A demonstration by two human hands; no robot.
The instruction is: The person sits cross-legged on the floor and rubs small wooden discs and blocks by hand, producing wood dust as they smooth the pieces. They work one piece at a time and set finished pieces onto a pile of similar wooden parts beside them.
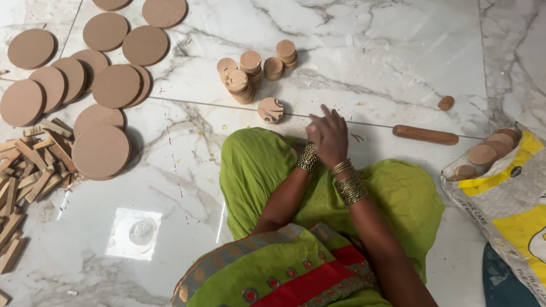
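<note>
- Marble floor (369,51), white with grey veins, fills the whole view; we sit on it, green cloth (261,165) over our knees.
- Sack (506,199), white and yellow, lies at the right edge, mouth open, with round wooden pieces (483,154) showing inside it.
- Large flat wooden discs (101,150) are spread at upper left, several overlapping, well apart from our hands.
- Short wooden sticks (34,176) lie in a loose heap at the left edge, just beside the lowest disc.
- Wooden rolling-pin-shaped rod (425,135) lies flat to the right of our hands, a small wooden knob (446,103) near it, not touching.
- Small wooden pucks (250,68) stand in short stacks ahead of us.
- One single puck (271,110) sits closer, tilted, just left of our hands and apart from the stacks.
- Right hand (329,136) is on top, back of hand to the camera, fingers (330,113) half spread and pointing forward; we cannot tell whether it grips anything.
- Left hand (310,136) is mostly hidden under the right; only the bangled wrist and an edge show, so we cannot tell its finger state.
- Both hands meet over the knee at the cloth's front edge.
</note>
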